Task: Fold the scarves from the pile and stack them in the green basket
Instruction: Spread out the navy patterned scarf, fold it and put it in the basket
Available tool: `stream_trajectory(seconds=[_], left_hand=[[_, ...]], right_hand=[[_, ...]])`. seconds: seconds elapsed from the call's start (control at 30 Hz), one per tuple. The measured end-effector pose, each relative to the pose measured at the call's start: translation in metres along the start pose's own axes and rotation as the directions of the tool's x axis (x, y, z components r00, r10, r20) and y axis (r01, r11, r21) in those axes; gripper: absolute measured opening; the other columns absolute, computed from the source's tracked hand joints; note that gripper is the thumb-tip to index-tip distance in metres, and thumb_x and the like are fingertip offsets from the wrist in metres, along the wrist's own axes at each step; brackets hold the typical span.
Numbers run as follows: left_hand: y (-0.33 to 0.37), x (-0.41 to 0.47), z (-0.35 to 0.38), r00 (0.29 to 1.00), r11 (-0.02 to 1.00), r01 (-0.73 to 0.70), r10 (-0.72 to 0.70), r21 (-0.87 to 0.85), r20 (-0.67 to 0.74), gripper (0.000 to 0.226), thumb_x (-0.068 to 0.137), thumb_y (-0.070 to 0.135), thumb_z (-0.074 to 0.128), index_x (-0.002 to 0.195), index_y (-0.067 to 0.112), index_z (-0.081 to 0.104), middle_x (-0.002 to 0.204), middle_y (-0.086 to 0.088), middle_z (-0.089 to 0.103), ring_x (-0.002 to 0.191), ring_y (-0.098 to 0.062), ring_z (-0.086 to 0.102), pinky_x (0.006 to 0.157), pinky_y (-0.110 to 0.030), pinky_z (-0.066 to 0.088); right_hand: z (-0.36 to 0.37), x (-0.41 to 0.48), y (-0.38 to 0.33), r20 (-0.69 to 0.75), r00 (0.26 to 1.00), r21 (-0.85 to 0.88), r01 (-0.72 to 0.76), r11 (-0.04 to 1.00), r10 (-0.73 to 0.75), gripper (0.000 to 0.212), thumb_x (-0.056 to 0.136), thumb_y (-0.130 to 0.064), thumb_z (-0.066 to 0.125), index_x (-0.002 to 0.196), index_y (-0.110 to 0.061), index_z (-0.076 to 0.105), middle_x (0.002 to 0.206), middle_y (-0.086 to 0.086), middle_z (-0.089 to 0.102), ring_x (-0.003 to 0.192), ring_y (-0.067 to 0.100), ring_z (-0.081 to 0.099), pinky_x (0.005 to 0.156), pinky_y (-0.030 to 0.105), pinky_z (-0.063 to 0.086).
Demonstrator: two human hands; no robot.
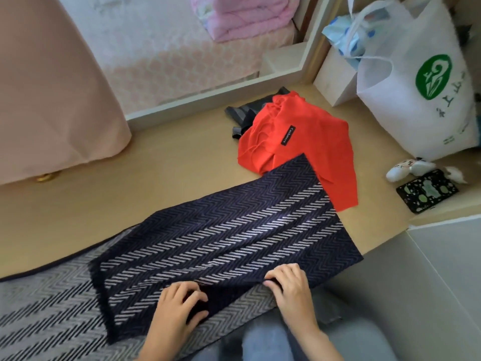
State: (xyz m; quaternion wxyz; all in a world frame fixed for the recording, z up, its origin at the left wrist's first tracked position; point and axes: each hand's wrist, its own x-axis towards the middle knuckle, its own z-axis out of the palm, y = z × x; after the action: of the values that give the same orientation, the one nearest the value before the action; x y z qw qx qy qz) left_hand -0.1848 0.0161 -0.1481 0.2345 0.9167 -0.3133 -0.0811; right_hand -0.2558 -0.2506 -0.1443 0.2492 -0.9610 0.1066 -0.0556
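A navy scarf with white herringbone stripes (221, 230) lies folded over on the tan floor, its grey reverse showing at the lower left. My left hand (179, 306) pinches the near edge of its top layer with curled fingers. My right hand (289, 285) grips the same edge further right. Behind it lies a crumpled red scarf (294, 142) with a black label, partly under the navy scarf's far end. A dark striped scarf (244, 113) lies underneath the red one. No green basket is in view.
A white bag with a green logo (416, 82) stands at the back right beside a white box (335, 76). A phone in a patterned case (426, 190) and a white toy (408, 169) lie on the floor. A pink curtain (52, 87) hangs left.
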Motion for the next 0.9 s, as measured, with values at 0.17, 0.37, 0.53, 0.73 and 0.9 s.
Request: stream_trajectory(seconds=[0.17, 0.37, 0.53, 0.73, 0.9], left_hand=[[-0.002, -0.014, 0.006, 1.0, 1.0, 0.016, -0.016, 0.004, -0.005, 0.031, 0.076, 0.06, 0.051, 0.091, 0.034, 0.058, 0.103, 0.014, 0.053, 0.095, -0.01, 0.046, 0.081, -0.025, 0.032], [0.005, -0.021, -0.006, 0.997, 0.996, 0.026, -0.032, -0.08, -0.07, 0.034, 0.099, 0.049, 0.031, 0.086, 0.03, 0.056, 0.09, 0.018, 0.055, 0.086, -0.002, 0.049, 0.08, -0.018, 0.033], [0.017, -0.02, -0.03, 0.971, 0.975, 0.078, -0.122, -0.21, -0.207, 0.021, 0.099, 0.047, 0.034, 0.091, 0.034, 0.048, 0.08, 0.018, 0.057, 0.079, 0.002, 0.048, 0.077, -0.016, 0.034], [0.006, -0.048, -0.019, 0.965, 0.982, 0.15, -0.17, -0.111, -0.198, 0.034, 0.098, 0.053, 0.033, 0.091, 0.032, 0.059, 0.095, 0.015, 0.055, 0.091, -0.007, 0.05, 0.083, -0.02, 0.035], [-0.005, -0.073, -0.027, 0.652, 0.751, 0.609, -0.657, -0.254, -0.379, 0.038, 0.078, 0.02, 0.076, 0.11, 0.011, 0.06, 0.11, -0.013, 0.058, 0.101, -0.03, 0.052, 0.092, -0.036, 0.038]], right_hand=[[-0.008, 0.005, 0.005, 0.017, 1.0, 0.008, -0.001, 1.0, 0.001, 0.021, 0.09, -0.035, 0.046, 0.08, -0.027, 0.063, 0.08, -0.019, 0.057, 0.083, 0.008, 0.045, 0.076, 0.017, 0.029], [-0.014, 0.007, -0.004, 0.095, 0.993, -0.028, 0.074, 0.997, -0.071, 0.026, 0.092, -0.04, 0.045, 0.105, -0.026, 0.062, 0.098, -0.014, 0.057, 0.093, 0.009, 0.048, 0.083, 0.018, 0.033], [-0.01, -0.005, -0.024, 0.282, 0.888, 0.008, 0.377, 0.926, -0.363, 0.056, 0.078, -0.055, 0.062, 0.126, -0.028, 0.05, 0.123, -0.008, 0.051, 0.113, 0.01, 0.043, 0.1, 0.024, 0.03], [0.008, -0.01, -0.057, 0.421, 0.795, 0.124, 0.426, 0.896, -0.437, 0.017, 0.078, -0.033, 0.064, 0.094, -0.031, 0.059, 0.106, -0.015, 0.054, 0.105, 0.007, 0.043, 0.092, 0.024, 0.036], [0.016, 0.01, -0.096, 0.443, 0.812, 0.26, 0.289, 0.921, -0.38, 0.023, 0.091, -0.045, 0.048, 0.104, -0.033, 0.063, 0.115, -0.026, 0.05, 0.117, -0.005, 0.03, 0.102, 0.02, 0.025]])
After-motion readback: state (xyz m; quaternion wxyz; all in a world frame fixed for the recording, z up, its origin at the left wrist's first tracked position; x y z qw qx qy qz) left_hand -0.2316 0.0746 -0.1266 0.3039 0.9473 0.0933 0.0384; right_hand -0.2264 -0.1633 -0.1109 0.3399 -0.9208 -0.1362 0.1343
